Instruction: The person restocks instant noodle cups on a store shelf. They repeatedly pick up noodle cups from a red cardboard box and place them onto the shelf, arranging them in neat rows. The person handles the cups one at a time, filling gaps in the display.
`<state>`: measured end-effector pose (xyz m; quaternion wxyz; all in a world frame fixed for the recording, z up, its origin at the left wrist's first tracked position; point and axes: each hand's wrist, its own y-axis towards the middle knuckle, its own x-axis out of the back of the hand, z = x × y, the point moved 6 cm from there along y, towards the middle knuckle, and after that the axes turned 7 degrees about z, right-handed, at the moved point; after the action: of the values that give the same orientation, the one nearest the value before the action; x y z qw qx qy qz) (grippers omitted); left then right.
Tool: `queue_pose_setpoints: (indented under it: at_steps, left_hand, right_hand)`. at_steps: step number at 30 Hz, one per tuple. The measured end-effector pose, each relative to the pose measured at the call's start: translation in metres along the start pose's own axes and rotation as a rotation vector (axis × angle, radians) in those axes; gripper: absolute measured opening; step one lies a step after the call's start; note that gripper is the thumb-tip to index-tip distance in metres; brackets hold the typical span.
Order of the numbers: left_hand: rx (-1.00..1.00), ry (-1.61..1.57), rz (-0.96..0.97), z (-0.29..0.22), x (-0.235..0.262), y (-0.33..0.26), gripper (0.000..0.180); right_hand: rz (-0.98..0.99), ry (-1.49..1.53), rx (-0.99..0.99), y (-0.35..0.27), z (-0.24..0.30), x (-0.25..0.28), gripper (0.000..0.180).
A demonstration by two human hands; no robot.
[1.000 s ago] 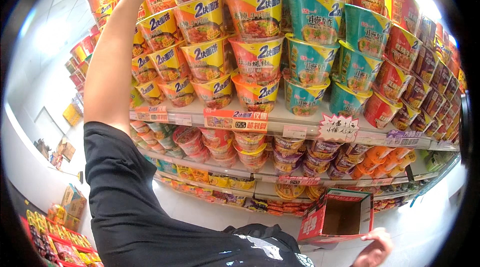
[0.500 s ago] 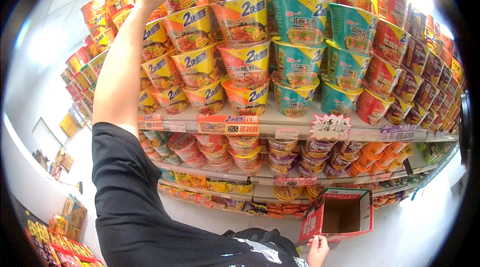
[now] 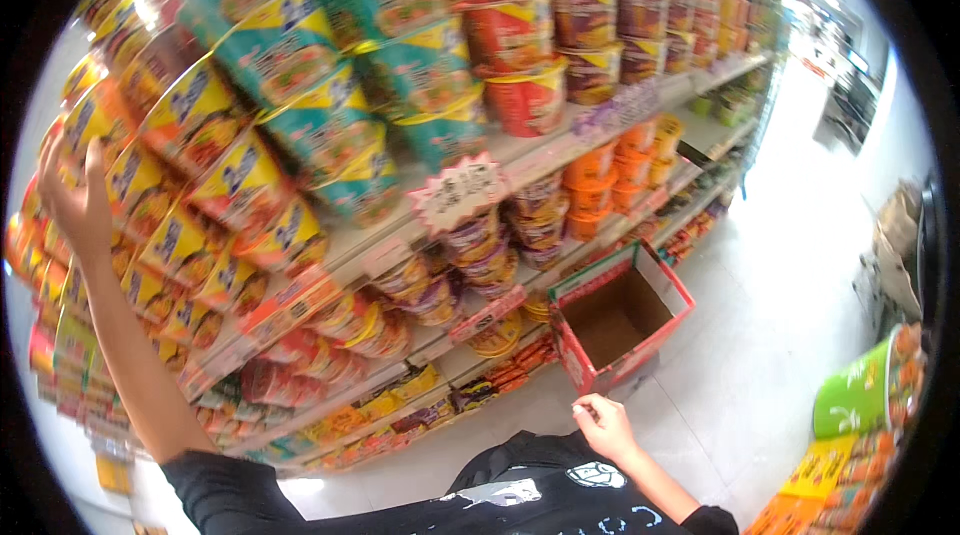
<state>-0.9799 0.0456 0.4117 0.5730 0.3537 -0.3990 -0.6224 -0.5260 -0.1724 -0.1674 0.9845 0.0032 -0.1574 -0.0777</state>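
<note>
Left hand (image 3: 77, 197) was part-open, contact unclear.
It stood by round yellow-and-orange cups (image 3: 140, 185) above the grey metal shelf (image 3: 375, 232) edge; right hand (image 3: 606, 427), loosely curled, appeared empty near the red cardboard box (image 3: 640, 351) corner.

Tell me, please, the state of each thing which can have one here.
Red carton: open at top, nothing visible inside
Teal cups: stacked
Orange-yellow cups: stacked
Starburst sign: facing outward
Left hand: raised, spread open at the orange-yellow cups, contact unclear
Right hand: partly curled, near the red carton, contact unclear
</note>
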Motion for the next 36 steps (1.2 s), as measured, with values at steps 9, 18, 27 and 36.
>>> queue_pose_setpoints:
  at_steps: [9,18,27,36]
  left_hand:
    - [-0.155,-1.144,0.463,-0.335,0.073,-0.204,0.022]
    - [0.894,-1.604,1.525,-0.601,0.034,-0.433,0.083]
    - [1.185,-1.512,1.536,-0.707,-0.007,-0.447,0.074]
    - [1.129,-1.377,1.505,-0.737,-0.002,-0.469,0.093]
  right_hand:
    - [0.095,-0.127,-0.033,-0.019,0.001,0.032,0.020]
    - [0.191,-0.218,0.012,-0.012,-0.023,0.087,0.021]
    - [-0.008,-0.161,-0.100,-0.053,-0.091,0.210,0.020]
    - [-0.111,-0.112,-0.226,-0.092,-0.160,0.296,0.019]
